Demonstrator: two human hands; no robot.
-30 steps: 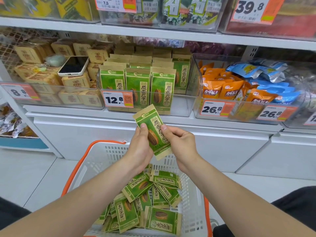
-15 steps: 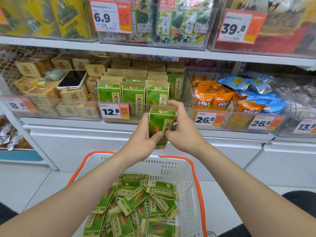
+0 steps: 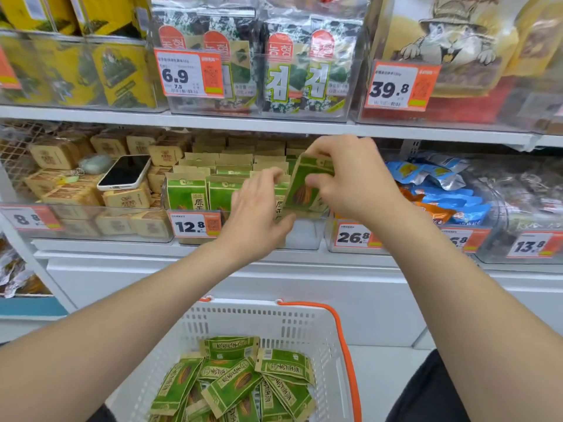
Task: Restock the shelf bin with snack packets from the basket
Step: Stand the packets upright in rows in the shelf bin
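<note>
Packet: the green packet hangs tilted at the right end of the shelf bin, not yet standing.
Right hand: the right hand pinches it by its top edge and side.
Left hand: the left hand is at the front row; blur hides whether it grips or only steadies.
Handling: probably light, soft and crinkly; best held by the flat sealed edges.
Bin: upright rows of matching packets.
Basket: the near white basket holds a loose heap of them.
</note>
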